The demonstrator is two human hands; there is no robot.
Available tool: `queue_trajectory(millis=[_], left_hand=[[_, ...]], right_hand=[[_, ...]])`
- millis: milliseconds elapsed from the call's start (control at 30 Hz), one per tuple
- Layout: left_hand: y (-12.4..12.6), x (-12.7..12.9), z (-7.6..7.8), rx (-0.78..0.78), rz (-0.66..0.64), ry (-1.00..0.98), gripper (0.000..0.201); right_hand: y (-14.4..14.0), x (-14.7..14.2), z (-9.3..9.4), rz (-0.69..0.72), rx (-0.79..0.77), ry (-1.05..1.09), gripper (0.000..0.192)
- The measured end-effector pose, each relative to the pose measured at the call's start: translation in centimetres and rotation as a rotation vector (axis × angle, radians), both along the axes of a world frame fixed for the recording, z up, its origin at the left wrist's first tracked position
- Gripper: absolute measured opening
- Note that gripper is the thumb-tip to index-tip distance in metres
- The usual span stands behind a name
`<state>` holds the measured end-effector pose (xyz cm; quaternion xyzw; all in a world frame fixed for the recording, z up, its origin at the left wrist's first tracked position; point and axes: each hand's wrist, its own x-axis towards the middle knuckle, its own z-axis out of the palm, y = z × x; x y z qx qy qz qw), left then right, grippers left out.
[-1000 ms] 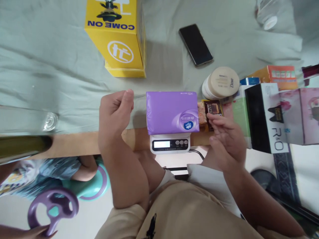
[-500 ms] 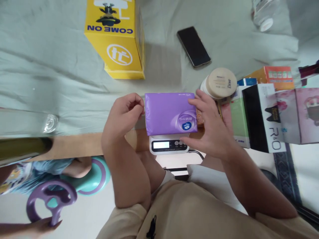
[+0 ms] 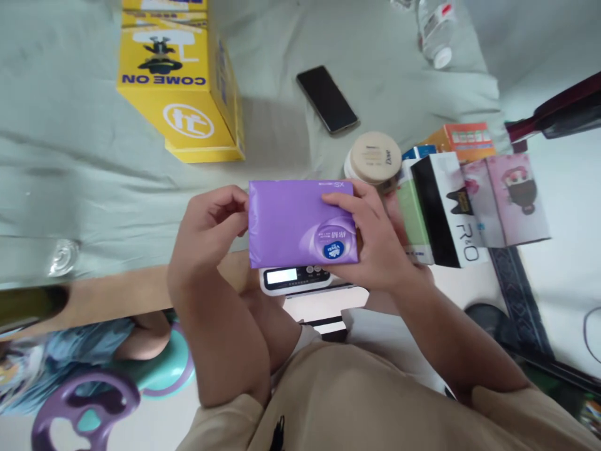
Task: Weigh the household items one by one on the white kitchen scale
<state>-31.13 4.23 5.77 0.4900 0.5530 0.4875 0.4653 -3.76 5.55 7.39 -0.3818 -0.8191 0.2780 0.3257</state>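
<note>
A purple pack of tissues (image 3: pixel 291 222) with a blue logo is held over a white digital scale (image 3: pixel 295 280), whose lit display shows below the pack's near edge. My right hand (image 3: pixel 370 238) grips the pack's right end, thumb at the near edge and fingers over the top and far corner. At the left end, the curled fingers of my left hand (image 3: pixel 209 228) close on the pack's edge, their tips partly hidden. Most of the scale's plate is covered by the pack.
A yellow box (image 3: pixel 178 119), a phone (image 3: pixel 327 99) and a cream-lidded jar (image 3: pixel 375 158) stand beyond the pack. Several boxes, including a black-and-white box (image 3: pixel 451 210), crowd the right. A plastic bottle (image 3: pixel 434 34) lies farther back. Lower left, a person sits by a purple steering wheel (image 3: pixel 87 401).
My right hand has closed on the tissue pack and my left fingers have come to its left edge. The pack looks larger, raised toward me. The view has shifted right.
</note>
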Motion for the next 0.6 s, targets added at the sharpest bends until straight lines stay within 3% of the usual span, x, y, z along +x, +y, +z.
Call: queue_trajectory(millis=[100, 233, 400, 500, 600], left_hand=[[0.2, 0.8, 0.0, 0.067, -0.003, -0.023, 0.01], [0.4, 2.6, 0.4, 0.143, -0.016, -0.05, 0.01], [0.6, 4.7, 0.6, 0.204, -0.045, -0.054, 0.01], [1.3, 5.7, 0.6, 0.259, -0.03, -0.079, 0.009], [2.3, 6.5, 0.9, 0.305, -0.011, -0.139, 0.012]], right_hand=[[-1.5, 2.6, 2.0, -0.033, 0.055, 0.034, 0.08], [-3.7, 8.4, 4.4, -0.146, 0.103, 0.076, 0.097], [-5.1, 15.6, 6.3, -0.559, 0.251, 0.135, 0.083], [-4.1, 18.8, 6.3, -0.77, 0.337, 0.151, 0.066], [-2.1, 21.0, 4.9, -0.829, 0.462, 0.09, 0.064]])
